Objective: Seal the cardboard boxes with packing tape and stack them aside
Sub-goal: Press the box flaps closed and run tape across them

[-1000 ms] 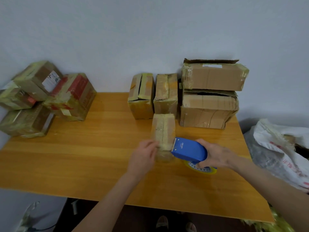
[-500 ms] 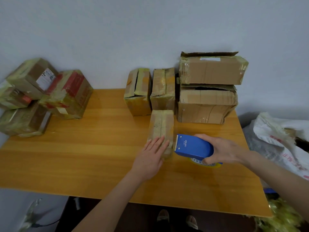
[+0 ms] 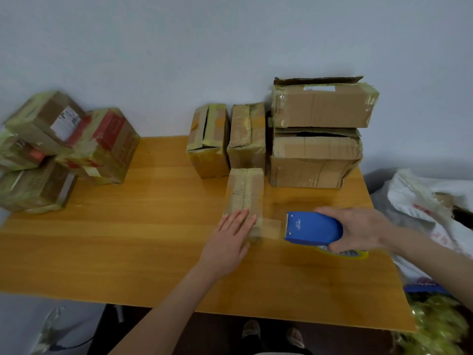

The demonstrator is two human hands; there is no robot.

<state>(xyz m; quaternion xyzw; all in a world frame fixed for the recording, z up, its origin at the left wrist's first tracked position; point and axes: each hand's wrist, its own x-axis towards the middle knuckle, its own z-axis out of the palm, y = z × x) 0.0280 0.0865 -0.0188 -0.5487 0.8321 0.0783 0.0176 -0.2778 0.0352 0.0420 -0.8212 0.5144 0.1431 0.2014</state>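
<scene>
We are pressing our left grip (image 3: 227, 242), fingers straight and released, flat on the near end of the small cardboard box (image 3: 245, 190), which is lying near the middle of the worktop (image 3: 153, 239). Our right grip (image 3: 358, 229) is grasping the blue tape dispenser (image 3: 312, 228) just right of the box, with a strip of tape (image 3: 272, 228) stretching between dispenser and box.

Makeshift parcel-packing room.
Taped cardboard boxes (image 3: 323, 108) crowd a table (image 3: 128, 252) by a bare wall (image 3: 230, 47); sack (image 3: 422, 201) at 3 o'clock.
</scene>
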